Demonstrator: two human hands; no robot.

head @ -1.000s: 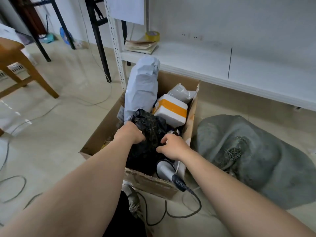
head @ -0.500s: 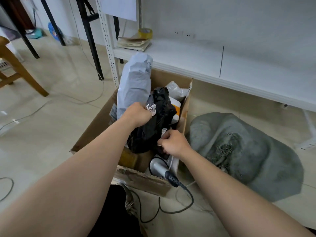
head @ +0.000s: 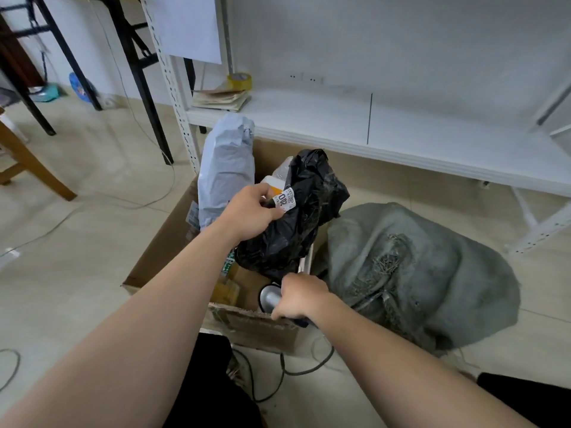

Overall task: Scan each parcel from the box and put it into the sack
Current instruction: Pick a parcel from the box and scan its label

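A brown cardboard box (head: 167, 245) stands on the floor in front of me. My left hand (head: 248, 213) grips a black plastic parcel (head: 299, 217) by its upper left, lifted above the box, with a white label (head: 285, 200) showing beside my thumb. My right hand (head: 298, 299) grips the grey handheld scanner (head: 268, 299) at the box's near right corner. A tall pale grey parcel (head: 227, 171) stands upright in the box. An orange and white parcel (head: 273, 185) shows behind the black one. The grey-green sack (head: 417, 273) lies slumped to the right of the box.
A white metal shelf (head: 401, 128) runs behind the box, with a stack of papers (head: 221, 98) and a tape roll (head: 239, 81) on it. The scanner's black cable (head: 293, 370) loops on the floor. A wooden chair leg (head: 27, 162) and black table legs (head: 139, 72) stand at left.
My left hand raised the black parcel up out of the box. My right hand let go of the parcel, dropped to the box's near corner and took hold of the scanner.
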